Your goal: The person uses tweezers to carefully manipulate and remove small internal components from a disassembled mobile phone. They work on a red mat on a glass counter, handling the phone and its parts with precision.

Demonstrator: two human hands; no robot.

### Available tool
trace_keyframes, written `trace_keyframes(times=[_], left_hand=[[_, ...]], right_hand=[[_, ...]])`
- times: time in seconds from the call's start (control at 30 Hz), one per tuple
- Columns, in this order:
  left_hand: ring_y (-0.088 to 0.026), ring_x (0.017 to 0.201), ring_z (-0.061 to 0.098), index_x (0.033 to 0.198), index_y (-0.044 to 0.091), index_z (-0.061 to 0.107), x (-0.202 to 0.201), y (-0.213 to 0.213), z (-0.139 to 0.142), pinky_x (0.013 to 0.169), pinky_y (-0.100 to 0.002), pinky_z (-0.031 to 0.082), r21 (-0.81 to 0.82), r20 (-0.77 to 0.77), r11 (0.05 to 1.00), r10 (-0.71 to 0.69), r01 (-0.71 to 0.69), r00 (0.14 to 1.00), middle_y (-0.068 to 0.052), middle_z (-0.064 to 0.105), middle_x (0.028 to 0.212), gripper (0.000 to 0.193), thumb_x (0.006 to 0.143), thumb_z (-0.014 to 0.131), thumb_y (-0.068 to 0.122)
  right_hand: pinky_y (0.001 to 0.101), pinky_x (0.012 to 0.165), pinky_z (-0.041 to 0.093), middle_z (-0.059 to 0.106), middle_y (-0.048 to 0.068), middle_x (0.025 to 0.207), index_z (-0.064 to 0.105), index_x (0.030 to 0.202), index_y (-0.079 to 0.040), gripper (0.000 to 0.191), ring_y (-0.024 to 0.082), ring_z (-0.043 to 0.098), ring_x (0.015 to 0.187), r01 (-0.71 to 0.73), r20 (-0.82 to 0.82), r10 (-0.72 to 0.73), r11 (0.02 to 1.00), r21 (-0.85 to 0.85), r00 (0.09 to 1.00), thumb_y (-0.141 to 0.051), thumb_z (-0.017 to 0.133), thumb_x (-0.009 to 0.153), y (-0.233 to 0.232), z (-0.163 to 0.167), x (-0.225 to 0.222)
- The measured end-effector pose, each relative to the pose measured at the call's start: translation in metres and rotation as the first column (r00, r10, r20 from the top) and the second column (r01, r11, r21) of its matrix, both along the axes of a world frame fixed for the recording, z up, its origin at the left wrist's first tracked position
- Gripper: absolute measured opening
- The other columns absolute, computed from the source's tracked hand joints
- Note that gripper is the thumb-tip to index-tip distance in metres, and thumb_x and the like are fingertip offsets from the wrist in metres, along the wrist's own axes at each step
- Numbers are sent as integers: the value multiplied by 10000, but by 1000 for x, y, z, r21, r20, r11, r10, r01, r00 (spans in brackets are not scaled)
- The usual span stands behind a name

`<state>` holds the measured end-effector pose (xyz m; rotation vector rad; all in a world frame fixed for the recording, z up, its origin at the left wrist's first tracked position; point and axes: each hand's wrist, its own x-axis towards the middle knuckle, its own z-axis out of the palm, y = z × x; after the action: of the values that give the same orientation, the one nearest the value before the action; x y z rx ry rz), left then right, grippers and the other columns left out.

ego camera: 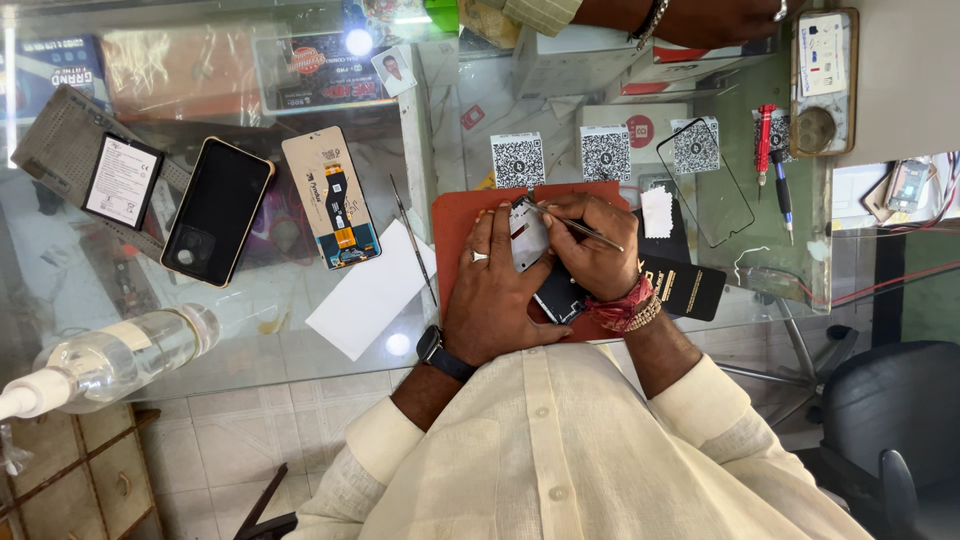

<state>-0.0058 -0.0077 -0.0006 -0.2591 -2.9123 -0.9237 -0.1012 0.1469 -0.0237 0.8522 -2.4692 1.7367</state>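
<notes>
Your left hand (pixel 495 290) flat on opened phone (pixel 545 270), pinning it to red mat (pixel 455 225) on glass tabletop (pixel 300 330). Your right hand (pixel 590 245) pinches tweezers (pixel 580 228), tips in upper corner. Phone: light, stiff, slippery; internals prob. fragile. Hold by frame edges, not board.
</notes>
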Motion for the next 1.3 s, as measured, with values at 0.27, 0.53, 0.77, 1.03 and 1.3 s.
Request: trace_keyframes(times=[0.27, 0.53, 0.77, 1.03, 1.3], left_hand=[[-586, 1402, 306, 1297, 123, 709, 1, 1, 0, 1148, -675, 318, -3, -10, 1000, 6, -6, 1000, -394, 326, 1491, 919, 563, 893, 644], [-583, 1415, 299, 1200, 100, 731, 3, -1, 2, 1174, -672, 298, -19, -5, 1000, -9, 9, 1000, -395, 336, 1486, 849, 577, 889, 654], [-573, 1422, 287, 1264, 114, 712, 6, 1, 0, 1166, -677, 284, 5, -18, 1000, 6, -6, 1000, -379, 324, 1505, 895, 566, 893, 645], [-583, 1420, 276, 1293, 134, 700, 5, 0, -2, 1165, -676, 296, 7, 6, 1000, 1, -1, 1000, -381, 306, 1514, 902, 559, 903, 618], [-571, 1419, 289, 1297, 137, 702, 5, 0, -5, 1167, -683, 288, 11, -17, 1000, 9, -9, 1000, -368, 313, 1514, 901, 572, 891, 637]], right_hand=[[286, 738, 631, 761, 149, 995, 686, 997, 56, 104, 199, 772, 866, 69, -24, -68, 997, 35, 997, 55, 750, 915, 0, -1, 4], [344, 757, 615, 744, 155, 971, 677, 968, 30, 113, 294, 765, 899, 36, -231, -6, 991, 126, 973, 42, 762, 894, -6, 19, 7], [338, 735, 615, 744, 167, 976, 666, 952, 37, 108, 278, 766, 867, 57, -230, -35, 994, 88, 973, 56, 753, 890, -6, 20, 14], [327, 725, 617, 752, 168, 981, 679, 951, 40, 114, 272, 773, 869, 62, -260, -39, 995, 82, 965, 48, 765, 877, 0, 10, 9], [340, 762, 632, 754, 176, 995, 675, 956, 38, 109, 292, 779, 915, 38, -288, -4, 993, 112, 958, 45, 766, 898, -5, 12, 7]])
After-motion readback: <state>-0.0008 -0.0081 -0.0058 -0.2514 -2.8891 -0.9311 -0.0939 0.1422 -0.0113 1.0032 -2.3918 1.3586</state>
